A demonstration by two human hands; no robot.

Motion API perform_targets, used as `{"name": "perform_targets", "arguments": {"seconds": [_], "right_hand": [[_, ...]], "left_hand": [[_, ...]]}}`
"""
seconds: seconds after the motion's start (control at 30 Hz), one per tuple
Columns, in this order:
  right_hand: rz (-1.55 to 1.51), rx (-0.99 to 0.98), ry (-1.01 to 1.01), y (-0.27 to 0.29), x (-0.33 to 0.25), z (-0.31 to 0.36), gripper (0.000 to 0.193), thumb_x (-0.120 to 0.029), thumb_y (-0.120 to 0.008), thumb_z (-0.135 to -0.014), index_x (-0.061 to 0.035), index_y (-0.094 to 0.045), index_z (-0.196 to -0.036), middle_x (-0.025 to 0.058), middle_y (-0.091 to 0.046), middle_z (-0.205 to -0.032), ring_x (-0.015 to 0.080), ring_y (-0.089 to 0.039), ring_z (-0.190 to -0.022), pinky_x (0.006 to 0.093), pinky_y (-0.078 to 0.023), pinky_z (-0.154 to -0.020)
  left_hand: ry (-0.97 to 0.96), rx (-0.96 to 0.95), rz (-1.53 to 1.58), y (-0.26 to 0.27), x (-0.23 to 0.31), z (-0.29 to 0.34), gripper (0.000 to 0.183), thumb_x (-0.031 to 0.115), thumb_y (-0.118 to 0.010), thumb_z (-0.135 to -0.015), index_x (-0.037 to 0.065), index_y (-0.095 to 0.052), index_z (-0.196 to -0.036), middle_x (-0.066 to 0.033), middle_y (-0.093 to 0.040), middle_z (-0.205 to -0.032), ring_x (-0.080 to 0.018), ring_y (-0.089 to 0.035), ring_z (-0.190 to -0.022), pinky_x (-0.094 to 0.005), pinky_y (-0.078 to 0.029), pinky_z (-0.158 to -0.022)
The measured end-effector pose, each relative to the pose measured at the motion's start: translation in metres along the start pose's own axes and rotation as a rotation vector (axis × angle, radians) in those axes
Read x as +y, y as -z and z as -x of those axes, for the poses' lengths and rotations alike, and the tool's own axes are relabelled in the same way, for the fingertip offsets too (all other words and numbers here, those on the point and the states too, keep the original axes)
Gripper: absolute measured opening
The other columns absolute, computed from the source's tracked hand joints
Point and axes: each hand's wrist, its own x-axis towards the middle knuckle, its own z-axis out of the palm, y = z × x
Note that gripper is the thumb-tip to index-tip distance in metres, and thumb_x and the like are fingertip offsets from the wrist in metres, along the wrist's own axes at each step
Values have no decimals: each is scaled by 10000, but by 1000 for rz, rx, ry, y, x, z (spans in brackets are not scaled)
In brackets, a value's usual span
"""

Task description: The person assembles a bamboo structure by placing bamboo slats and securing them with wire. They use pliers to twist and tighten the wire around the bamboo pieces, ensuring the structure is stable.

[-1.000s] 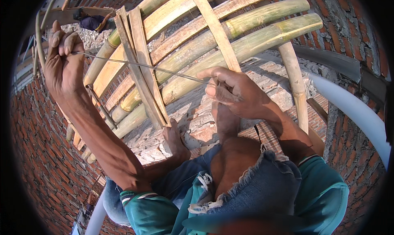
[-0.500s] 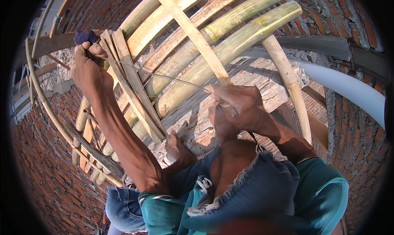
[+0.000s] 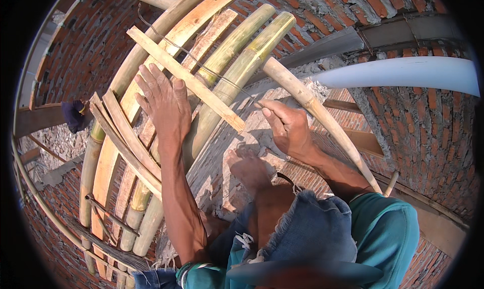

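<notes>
My left hand lies palm down with its fingers apart, resting over the timber strips and touching or nearly touching the flat wooden slat. That slat crosses several lengthwise bamboo poles and planks. In my right hand, thumb and forefinger pinch one end of a thin wire. The wire runs up and left over the poles, beyond the slat, to a bent far end. Two loose split strips lie across the poles, left of my left hand.
A bamboo post slants down at the right, near a pale blue pipe. A brick wall rises beyond. Lower left are a bundle of dark wires and a dark rod. My bare foot is on the rubble.
My left hand has let go of the wire and moved right onto the timber, its fingers now spread. My right hand still pinches the wire. The view has shifted.
</notes>
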Motion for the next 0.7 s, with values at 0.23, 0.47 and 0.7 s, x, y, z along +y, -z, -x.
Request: {"name": "perform_targets", "arguments": {"seconds": [0.23, 0.47, 0.7], "right_hand": [[-174, 156, -241, 23, -21, -12, 321, -231, -542, -1098, 34, -682, -1215, 55, -702, -886, 96, -578, -773, 281, -481, -711], [-575, -78, -423, 77, -77, -82, 249, -190, -513, -1094, -30, -651, -1226, -80, -487, -724, -12, -345, -545, 173, -261, -448], [66, -335, -355, 7, -60, -122, 320, -365, -691, -1014, -51, -628, -1024, -8, -574, -799, 54, -476, -642, 248, -407, -537]], "left_hand": [[-70, -54, -161, -33, -14, 2, 892, 673, -259, -1051, 4, -202, -1639, -207, -196, -1708, -423, -84, -1591, -657, -25, -1242], [38, 54, 386, 14, -13, 10, 843, 613, -393, -1053, 56, -197, -1654, -316, -56, -1697, -481, -42, -1580, -665, 24, -1228], [668, 365, 1, 79, -90, 61, 804, 305, -802, -881, -39, -426, -1503, -303, -382, -1533, -441, -383, -1418, -597, -275, -1177]]}}
